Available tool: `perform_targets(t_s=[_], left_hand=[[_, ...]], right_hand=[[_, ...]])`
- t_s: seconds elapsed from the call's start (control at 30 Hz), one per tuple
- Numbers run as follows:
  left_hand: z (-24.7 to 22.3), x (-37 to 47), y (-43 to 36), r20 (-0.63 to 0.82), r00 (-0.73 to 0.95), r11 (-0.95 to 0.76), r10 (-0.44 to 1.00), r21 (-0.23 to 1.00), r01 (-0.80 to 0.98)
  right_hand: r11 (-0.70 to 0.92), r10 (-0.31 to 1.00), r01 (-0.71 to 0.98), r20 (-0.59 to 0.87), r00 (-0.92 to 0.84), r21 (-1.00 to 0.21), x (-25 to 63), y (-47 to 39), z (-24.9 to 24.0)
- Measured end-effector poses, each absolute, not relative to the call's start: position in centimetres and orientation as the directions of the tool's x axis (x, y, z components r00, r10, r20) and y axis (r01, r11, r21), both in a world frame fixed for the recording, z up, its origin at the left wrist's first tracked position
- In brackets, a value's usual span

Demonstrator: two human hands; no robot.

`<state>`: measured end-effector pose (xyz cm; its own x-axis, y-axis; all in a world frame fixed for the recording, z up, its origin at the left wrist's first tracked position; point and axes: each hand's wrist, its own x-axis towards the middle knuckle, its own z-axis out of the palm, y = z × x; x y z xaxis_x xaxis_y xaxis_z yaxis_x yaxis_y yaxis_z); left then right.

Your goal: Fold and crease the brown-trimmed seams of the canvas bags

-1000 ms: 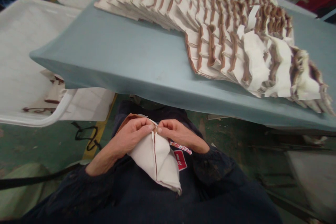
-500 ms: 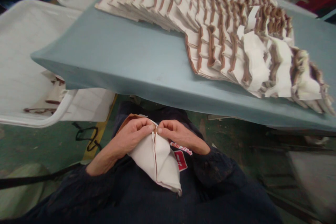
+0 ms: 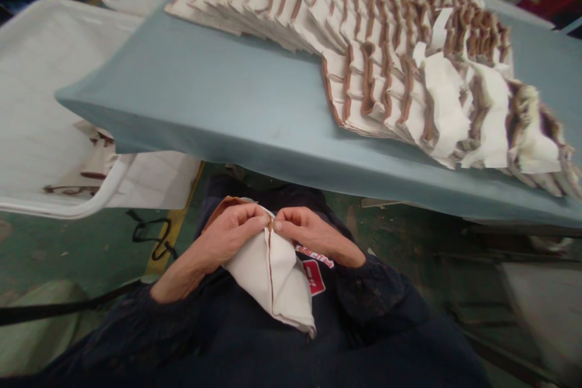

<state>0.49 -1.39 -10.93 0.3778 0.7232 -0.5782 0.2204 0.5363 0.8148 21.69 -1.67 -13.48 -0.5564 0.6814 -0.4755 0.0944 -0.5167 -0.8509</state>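
Note:
A cream fabric piece [image 3: 259, 276] with a brown seam down its middle hangs over my lap. My left hand [image 3: 234, 230] pinches its upper edge just left of the seam. On the other side of the seam, my right hand [image 3: 307, 231] grips the same edge between thumb and forefinger. The fingertips of both hands almost meet at the top of the seam. Some brown material [image 3: 222, 206] shows behind my left hand. What lies under the fingers is hidden.
Before me stands a table [image 3: 204, 91] with a blue-grey cover. Overlapping rows of cream pieces with brown edges [image 3: 377, 82] lie across its back and right. A white bin [image 3: 27, 109] with a few similar pieces inside stands at the left.
The view has shifted very slightly. Both hands keep their pinch on the fabric piece, with no clear movement.

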Motion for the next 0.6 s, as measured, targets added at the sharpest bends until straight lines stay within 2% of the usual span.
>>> perform_targets(t_s=[0.6], left_hand=[[-12.3, 0.5, -1.5, -0.564, 0.388, 0.545, 0.729, 0.821, 0.170]], right_hand=[[-0.511, 0.698, 0.105, -0.483, -0.529, -0.853, 21.4, -2.0, -13.9]])
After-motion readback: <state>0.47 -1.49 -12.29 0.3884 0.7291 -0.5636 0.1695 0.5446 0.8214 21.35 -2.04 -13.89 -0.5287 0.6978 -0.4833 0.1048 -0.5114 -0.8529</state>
